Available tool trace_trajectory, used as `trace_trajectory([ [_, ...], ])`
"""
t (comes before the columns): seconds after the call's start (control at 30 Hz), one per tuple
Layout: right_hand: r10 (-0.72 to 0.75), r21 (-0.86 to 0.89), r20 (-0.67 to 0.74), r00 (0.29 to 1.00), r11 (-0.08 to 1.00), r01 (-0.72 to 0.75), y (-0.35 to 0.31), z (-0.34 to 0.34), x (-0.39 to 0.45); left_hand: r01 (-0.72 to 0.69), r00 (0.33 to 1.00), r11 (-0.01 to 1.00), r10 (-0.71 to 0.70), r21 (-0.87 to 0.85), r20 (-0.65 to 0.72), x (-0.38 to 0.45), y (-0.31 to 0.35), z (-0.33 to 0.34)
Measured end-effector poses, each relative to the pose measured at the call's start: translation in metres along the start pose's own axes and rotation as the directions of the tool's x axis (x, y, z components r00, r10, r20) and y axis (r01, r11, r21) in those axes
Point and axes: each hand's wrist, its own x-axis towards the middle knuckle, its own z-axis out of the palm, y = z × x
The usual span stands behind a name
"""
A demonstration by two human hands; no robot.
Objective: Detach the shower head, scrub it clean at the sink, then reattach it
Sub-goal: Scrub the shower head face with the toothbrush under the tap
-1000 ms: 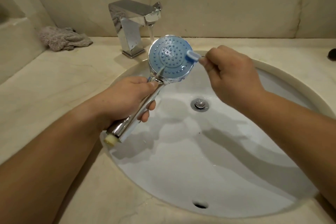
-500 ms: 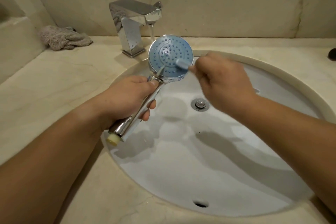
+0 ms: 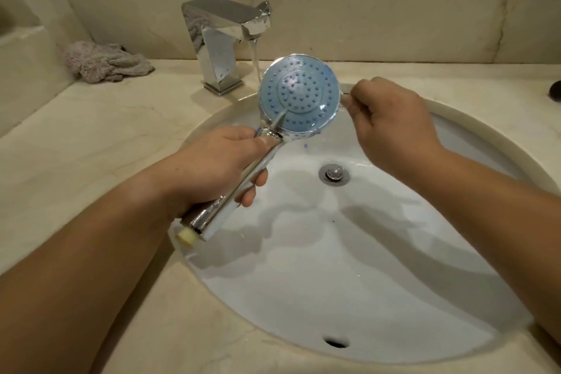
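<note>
head view: left hand (image 3: 221, 167) wrapped around shower head (image 3: 299, 97) handle over sink (image 3: 394, 297); right hand (image 3: 391, 121) fisted beside its rim, grasped item unclear; faucet (image 3: 224, 36) running.

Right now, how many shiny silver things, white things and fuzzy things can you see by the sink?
Shiny silver: 3, the tap, the shower head handle and rim, the drain plug
White: 1, the sink
Fuzzy: 1, the cloth
Total: 5

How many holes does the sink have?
2: the drain in the middle of the sink, and the small overflow hole on its near wall. None looks hidden.
</note>
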Motion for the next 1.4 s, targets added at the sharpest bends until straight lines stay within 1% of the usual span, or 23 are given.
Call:
trace_trajectory([
  [0.13,0.142,0.003,-0.097,0.985,0.99,-0.142,0.008,-0.007,0.007,0.021,0.998,1.0,-0.022,-0.013,-0.053,0.001,-0.002,-0.003],
  [0.17,0.129,0.023,-0.1,0.987,0.992,-0.128,0.007,-0.008,0.006,0.028,0.998,1.0,-0.028,-0.003,-0.059,0.001,-0.003,-0.005],
  [0.2,0.079,0.041,-0.082,0.994,0.996,-0.076,0.001,-0.006,0.002,0.031,0.998,0.999,-0.03,0.012,-0.061,0.002,-0.004,-0.006],
  [0.3,-0.118,0.059,0.0,0.993,0.991,0.118,-0.02,0.003,-0.01,0.035,0.998,0.995,-0.03,0.09,-0.058,0.003,-0.004,-0.003],
  [0.33,-0.117,0.05,0.003,0.993,0.992,0.117,-0.021,0.004,-0.007,0.034,0.998,0.994,-0.028,0.108,-0.052,0.003,-0.004,-0.002],
  [0.43,0.03,0.058,-0.041,0.999,0.998,-0.028,-0.015,0.001,0.005,0.04,0.998,0.991,-0.035,0.128,-0.047,0.003,-0.004,-0.001],
  [0.47,-0.001,0.056,-0.042,0.999,0.998,0.003,-0.016,0.002,0.002,0.041,0.998,0.989,-0.034,0.142,-0.048,0.003,-0.005,-0.001],
  [0.53,-0.142,0.03,-0.01,0.99,0.989,0.142,-0.022,0.007,-0.007,0.039,0.998,0.983,-0.03,0.182,-0.051,0.004,-0.005,0.0],
  [0.57,-0.15,0.027,-0.006,0.989,0.988,0.15,-0.021,0.008,-0.007,0.039,0.998,0.979,-0.029,0.198,-0.053,0.004,-0.004,0.002],
  [0.67,0.038,0.035,-0.049,0.998,0.999,-0.036,-0.012,0.002,0.005,0.044,0.998,0.974,-0.031,0.221,-0.062,0.003,-0.002,0.004],
  [0.7,0.033,0.027,-0.049,0.998,0.999,-0.032,-0.012,0.002,0.005,0.041,0.998,0.972,-0.027,0.233,-0.062,0.003,-0.003,0.003],
  [0.8,-0.126,0.01,0.0,0.992,0.992,0.126,-0.023,0.008,-0.004,0.037,0.998,0.947,-0.018,0.32,-0.063,0.004,-0.004,0.004],
  [0.83,-0.105,0.009,-0.002,0.995,0.994,0.105,-0.024,0.006,-0.003,0.039,0.997,0.941,-0.015,0.337,-0.072,0.004,-0.004,0.004],
  [0.9,0.008,0.02,-0.035,0.999,1.0,-0.008,-0.019,0.001,0.005,0.031,0.996,0.931,0.002,0.365,-0.09,0.003,-0.001,0.006],
  [0.93,0.02,0.02,-0.043,0.999,1.0,-0.02,-0.018,0.0,0.007,0.027,0.996,0.919,0.011,0.392,-0.094,0.003,0.0,0.007],
  [0.97,-0.023,0.01,-0.031,0.999,1.0,0.023,-0.021,0.0,0.005,0.025,0.996,0.903,0.016,0.429,-0.09,0.002,0.0,0.008],
  [1.03,-0.173,-0.004,0.02,0.985,0.985,0.173,-0.031,0.006,-0.005,0.03,0.996,0.861,0.014,0.508,-0.084,0.002,0.001,0.01],
  [1.07,-0.202,-0.006,0.024,0.979,0.979,0.202,-0.035,0.006,-0.006,0.031,0.996,0.849,0.014,0.527,-0.083,0.001,0.002,0.01],
  [1.17,-0.082,0.001,-0.033,0.996,0.997,0.082,-0.031,0.0,0.006,0.024,0.996,0.856,0.023,0.516,-0.084,0.0,0.004,0.01],
  [1.2,-0.105,-0.003,-0.032,0.994,0.994,0.105,-0.031,-0.001,0.005,0.029,0.996,0.846,0.023,0.533,-0.09,0.0,0.004,0.01],
  [1.3,-0.31,-0.012,0.075,0.948,0.95,0.312,-0.04,0.006,-0.01,0.044,0.995,0.8,0.021,0.598,-0.102,-0.001,0.005,0.01],
  [1.33,-0.307,-0.021,0.072,0.949,0.951,0.309,-0.04,0.006,-0.009,0.037,0.995,0.808,0.026,0.588,-0.099,0.0,0.005,0.01],
  [1.4,-0.2,-0.021,-0.002,0.98,0.98,0.2,-0.036,0.001,0.0,0.024,0.995,0.84,0.033,0.542,-0.096,0.0,0.006,0.008],
])
